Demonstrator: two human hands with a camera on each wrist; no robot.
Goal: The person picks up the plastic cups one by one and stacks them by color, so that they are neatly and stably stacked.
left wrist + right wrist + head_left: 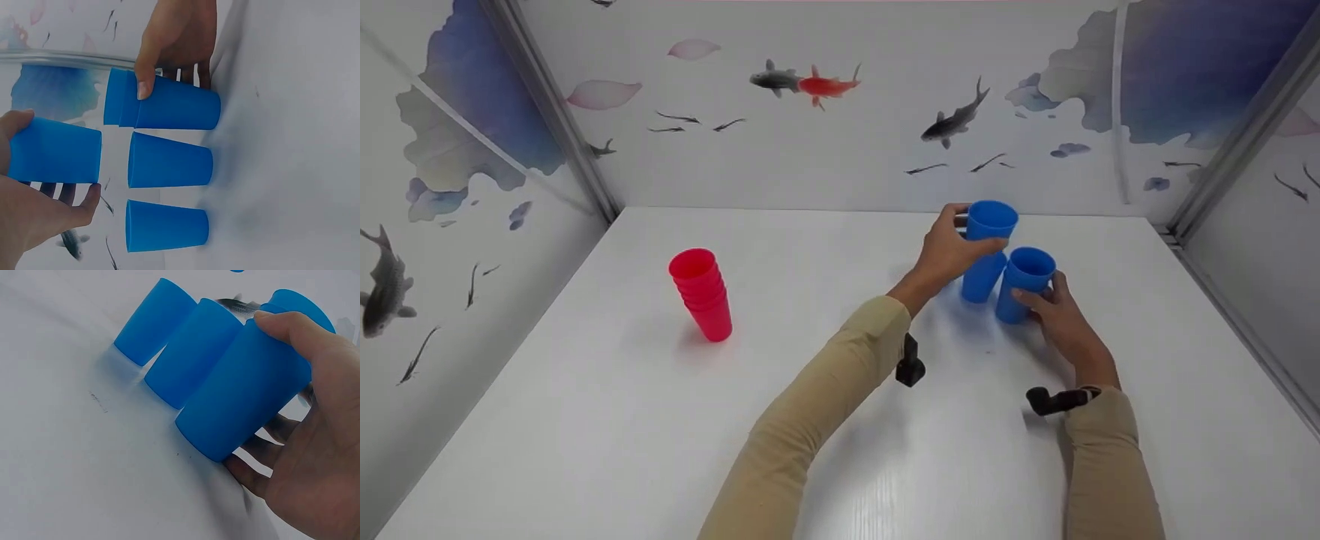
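My left hand point(946, 251) grips a blue cup point(992, 217) and holds it up off the white table. With thumb and fingers, my right hand point(1063, 319) holds a small stack of nested blue cups point(1024, 289), standing upright on the table; extra rims show at its top in the left wrist view. Beside that stack stand two single blue cups in a row, the nearer cup point(171, 160) and the farther cup point(167, 226). In the head view the farther one is mostly hidden behind my left hand. The raised cup is above and apart from them.
A stack of nested red cups point(711, 311) stands upright on the left part of the white table point(585, 420). White panels painted with fish and leaves point(840, 165) enclose the table at the back and sides. Black cameras point(910, 364) sit on both wrists.
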